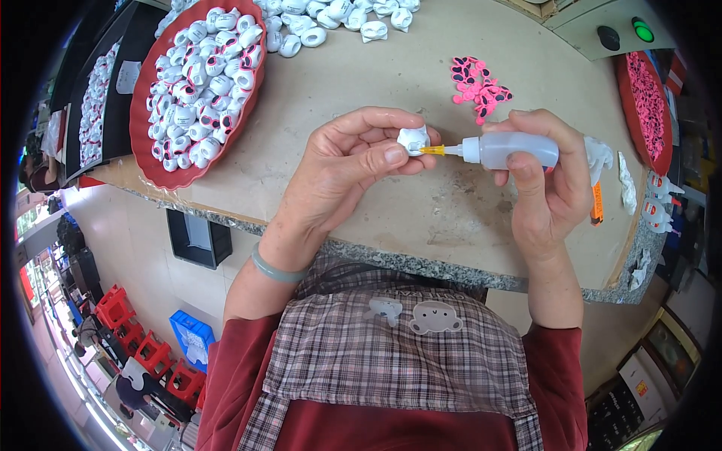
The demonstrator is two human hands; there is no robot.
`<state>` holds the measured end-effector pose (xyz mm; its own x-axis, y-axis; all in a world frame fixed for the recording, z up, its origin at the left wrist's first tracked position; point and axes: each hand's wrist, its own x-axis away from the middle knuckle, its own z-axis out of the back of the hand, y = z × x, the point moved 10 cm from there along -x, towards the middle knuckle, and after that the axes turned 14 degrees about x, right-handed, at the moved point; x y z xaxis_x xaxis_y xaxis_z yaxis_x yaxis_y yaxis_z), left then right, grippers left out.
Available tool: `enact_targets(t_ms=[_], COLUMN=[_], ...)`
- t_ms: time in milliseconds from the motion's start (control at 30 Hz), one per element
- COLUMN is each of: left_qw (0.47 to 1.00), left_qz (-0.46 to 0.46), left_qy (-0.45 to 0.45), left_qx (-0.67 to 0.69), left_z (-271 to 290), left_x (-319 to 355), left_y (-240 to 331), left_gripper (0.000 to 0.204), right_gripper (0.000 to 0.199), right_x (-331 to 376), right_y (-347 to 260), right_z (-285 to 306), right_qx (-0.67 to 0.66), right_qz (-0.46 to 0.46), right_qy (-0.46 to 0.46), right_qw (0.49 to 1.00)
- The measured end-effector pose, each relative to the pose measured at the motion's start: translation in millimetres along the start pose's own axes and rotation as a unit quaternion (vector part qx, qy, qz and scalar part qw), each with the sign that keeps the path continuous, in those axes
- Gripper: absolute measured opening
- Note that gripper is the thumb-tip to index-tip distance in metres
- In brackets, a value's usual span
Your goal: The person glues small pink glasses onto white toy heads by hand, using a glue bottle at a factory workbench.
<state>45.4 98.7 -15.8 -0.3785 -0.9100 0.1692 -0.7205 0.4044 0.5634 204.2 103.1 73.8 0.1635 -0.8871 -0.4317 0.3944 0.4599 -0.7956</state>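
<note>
Between the thumb and fingers of my left hand (361, 154) is a small white moulded figure piece (413, 139). My right hand (547, 169) grips a translucent squeeze bottle (511, 150) lying sideways, its yellow needle tip (433, 150) pointing left and meeting the near side of the white piece. Whether liquid is coming out is too small to tell. Beyond my right hand lies a loose heap of small pink-and-black pieces (481, 86). A red scalloped tray (143, 139) full of white pieces, some with pink-and-black parts on them, stands left of my left hand.
More white pieces (312, 34) lie at the table's far edge. At right are a red tray (626, 98) of small pink pieces, an orange-handled tool (596, 203), crumpled tissue (626, 184) and small white bottles (658, 203). The stone table edge (406, 259) runs before me.
</note>
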Motion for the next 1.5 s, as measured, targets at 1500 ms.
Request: enact_targets(t_ms=[1500], left_qw=[0.998], left_qz=[0.004], left_qy=[-0.018], left_qx=[0.063], left_z=[2], left_x=[0], left_y=[2], left_gripper=[0.03], right_gripper=[0.027], right_x=[0], right_y=[7], right_z=[9], right_qx=[-0.009], right_qz=[-0.014], right_qy=[0.037], right_qw=[0.999])
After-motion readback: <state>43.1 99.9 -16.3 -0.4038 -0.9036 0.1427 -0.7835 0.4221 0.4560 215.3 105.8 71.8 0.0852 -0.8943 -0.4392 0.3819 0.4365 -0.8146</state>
